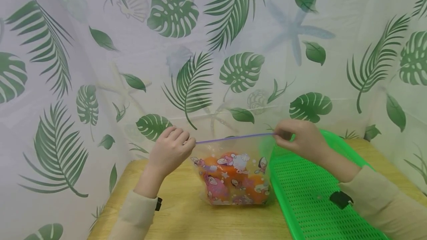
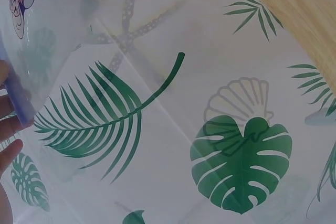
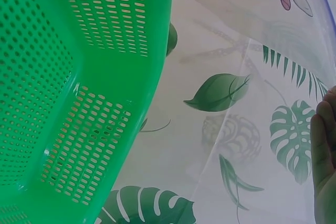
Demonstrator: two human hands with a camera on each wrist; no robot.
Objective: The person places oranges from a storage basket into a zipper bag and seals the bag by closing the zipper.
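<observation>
A see-through zip bag (image 1: 238, 199) printed with cartoon characters stands upright on the table, with several round orange things (image 1: 235, 167) inside. Along its top runs a purple zip strip (image 1: 235, 138), stretched nearly straight between the two hands. My left hand (image 1: 171, 149) grips the left end of this strip. At the opposite end, my right hand (image 1: 301, 140) pinches the top corner between thumb and fingers. In the left wrist view, fingertips (image 2: 16, 125) press on the purple edge. The right wrist view catches only part of the right hand (image 3: 324, 145) at its border.
A green perforated plastic basket (image 1: 283, 203) sits right beside the bag, under my right forearm. The wooden table (image 1: 180, 214) meets a leaf-patterned sheet (image 1: 110, 136) that hangs behind and at both sides.
</observation>
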